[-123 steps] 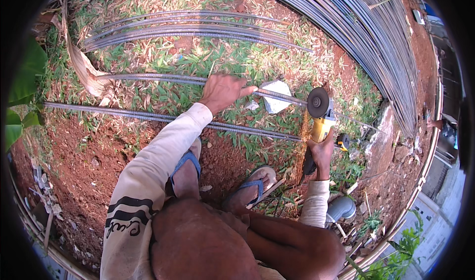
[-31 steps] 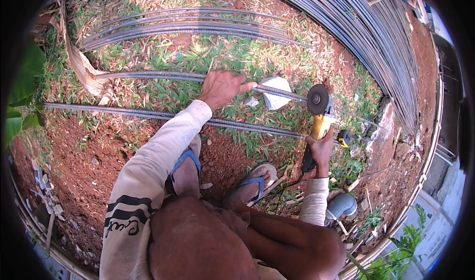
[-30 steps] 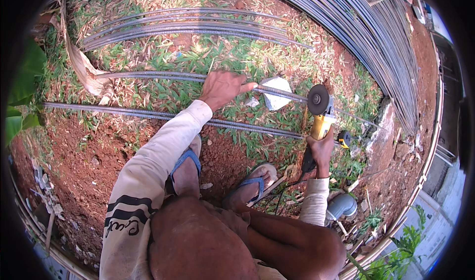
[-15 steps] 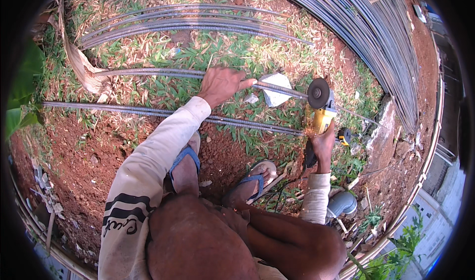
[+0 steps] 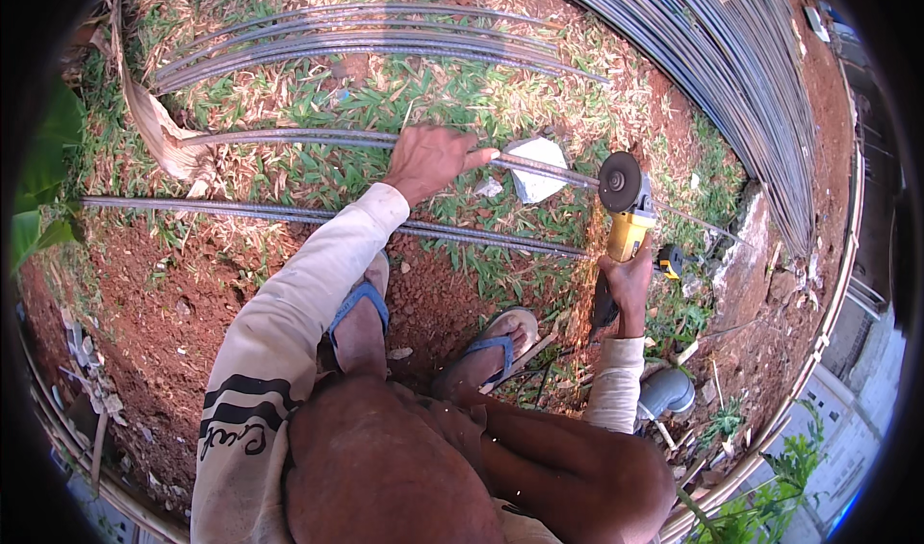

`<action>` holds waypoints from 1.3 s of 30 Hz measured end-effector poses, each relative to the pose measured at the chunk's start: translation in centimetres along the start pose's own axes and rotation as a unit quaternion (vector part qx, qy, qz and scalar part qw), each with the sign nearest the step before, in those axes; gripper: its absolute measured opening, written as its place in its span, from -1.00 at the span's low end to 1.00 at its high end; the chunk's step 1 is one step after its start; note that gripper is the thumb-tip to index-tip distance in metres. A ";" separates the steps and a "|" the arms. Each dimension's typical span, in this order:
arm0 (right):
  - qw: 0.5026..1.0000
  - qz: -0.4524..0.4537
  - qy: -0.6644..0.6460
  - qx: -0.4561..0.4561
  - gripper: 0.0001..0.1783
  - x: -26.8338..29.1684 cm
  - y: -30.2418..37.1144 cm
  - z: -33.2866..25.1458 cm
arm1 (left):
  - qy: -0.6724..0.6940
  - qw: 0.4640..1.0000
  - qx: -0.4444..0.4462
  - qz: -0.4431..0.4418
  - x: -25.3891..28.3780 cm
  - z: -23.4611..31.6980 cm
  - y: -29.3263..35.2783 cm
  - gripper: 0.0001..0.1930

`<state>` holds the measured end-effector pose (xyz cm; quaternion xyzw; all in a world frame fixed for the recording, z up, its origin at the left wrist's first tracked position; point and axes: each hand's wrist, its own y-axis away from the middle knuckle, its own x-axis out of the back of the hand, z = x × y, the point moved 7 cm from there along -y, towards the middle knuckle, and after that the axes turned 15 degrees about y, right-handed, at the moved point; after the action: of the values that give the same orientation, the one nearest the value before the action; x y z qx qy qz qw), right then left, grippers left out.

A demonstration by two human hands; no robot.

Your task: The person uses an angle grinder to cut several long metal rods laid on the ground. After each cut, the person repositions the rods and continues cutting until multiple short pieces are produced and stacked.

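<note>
My left hand (image 5: 431,162) is closed around a pair of ribbed steel rebars (image 5: 289,136), which rest across a pale stone block (image 5: 535,171) just to its right. In my right hand (image 5: 630,279) is a yellow angle grinder (image 5: 630,236), gripped by its body. The grinder's dark cutting disc (image 5: 621,180) meets the rebars right of the stone, and orange sparks (image 5: 585,303) stream down toward me. The exact cut is hidden behind the disc. Nearer to me, more rebars (image 5: 481,241) lie on the ground under my left forearm.
Several cut rebars (image 5: 366,48) lie on the grass farther off. A large bundle of long bars (image 5: 693,73) curves along the far right. Beside my right hand sits a black and yellow tape measure (image 5: 669,261). A grey pipe elbow (image 5: 666,391) lies near my right forearm. My sandalled feet (image 5: 500,347) are close below.
The spark stream has grown denser and longer below the grinder. Both hands stay nearly in place. A hand at the far upper right by the bar bundle has gone from view.
</note>
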<state>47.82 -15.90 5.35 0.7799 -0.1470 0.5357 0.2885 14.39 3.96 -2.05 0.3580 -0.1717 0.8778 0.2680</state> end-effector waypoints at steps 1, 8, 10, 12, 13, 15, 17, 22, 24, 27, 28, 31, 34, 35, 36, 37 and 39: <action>1.000 0.002 0.003 0.005 -0.26 0.0 0.0 -0.2 | 0.001 1.000 0.000 0.011 0.1 0.0 0.0 -0.42; 1.000 0.002 0.017 -0.004 -0.25 0.2 1.1 0.1 | 0.004 1.000 0.010 -0.012 -0.3 -0.3 -0.1 -0.37; 1.000 0.007 0.015 -0.012 -0.26 0.1 1.5 0.2 | 0.007 1.000 0.008 -0.011 -0.2 -0.2 -0.1 -0.37; 1.000 0.007 0.016 -0.020 -0.26 0.0 1.8 0.4 | 0.003 1.000 0.011 -0.007 -0.1 -0.2 -0.2 -0.39; 1.000 0.007 0.018 -0.020 -0.26 -0.2 2.0 0.5 | -0.001 1.000 0.015 -0.002 0.0 -0.1 -0.2 -0.41; 1.000 0.006 0.020 -0.020 -0.26 -0.5 2.3 0.7 | -0.002 1.000 0.019 0.003 0.1 -0.1 -0.2 -0.42; 1.000 0.005 0.020 -0.022 -0.26 -0.9 2.5 1.1 | 0.005 1.000 0.020 0.000 0.2 -0.1 -0.2 -0.42; 0.999 0.014 0.012 -0.026 -0.27 -1.4 2.6 1.8 | 0.013 1.000 0.017 -0.013 0.3 0.0 -0.2 -0.40; 1.000 0.019 0.012 -0.017 -0.27 -1.5 2.4 1.7 | 0.013 1.000 0.018 -0.015 0.3 0.0 -0.3 -0.40; 1.000 0.024 -0.010 -0.004 -0.27 -1.4 1.8 1.2 | 0.004 1.000 0.013 -0.011 0.2 0.1 -0.2 -0.40; 0.999 0.024 -0.021 -0.004 -0.27 -1.4 1.5 1.1 | 0.003 1.000 0.008 -0.005 0.3 0.1 -0.2 -0.39; 0.999 0.028 -0.032 -0.001 -0.27 -1.2 0.8 0.6 | 0.006 1.000 0.007 -0.005 0.2 0.0 -0.2 -0.39; 0.998 0.031 -0.045 0.007 -0.26 -1.1 0.7 0.1 | 0.000 1.000 0.003 0.001 0.2 0.0 -0.2 -0.39; 0.998 0.031 -0.052 0.008 -0.26 -1.0 0.7 0.1 | -0.003 1.000 0.002 -0.001 0.1 0.0 -0.1 -0.39; 0.998 0.025 -0.053 0.007 -0.25 -1.0 0.8 0.1 | -0.004 1.000 0.002 0.000 0.1 0.0 -0.1 -0.39; 0.998 0.019 -0.054 0.004 -0.25 -1.1 0.9 0.1 | -0.006 1.000 0.004 -0.005 0.0 -0.1 -0.2 -0.39; 0.999 0.013 -0.052 -0.003 -0.24 -1.0 1.1 0.2 | -0.003 1.000 0.005 -0.010 -0.1 -0.1 -0.2 -0.39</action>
<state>46.99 -17.03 4.66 0.8041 -0.1736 0.4975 0.2753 14.54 4.14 -2.17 0.3638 -0.1642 0.8749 0.2744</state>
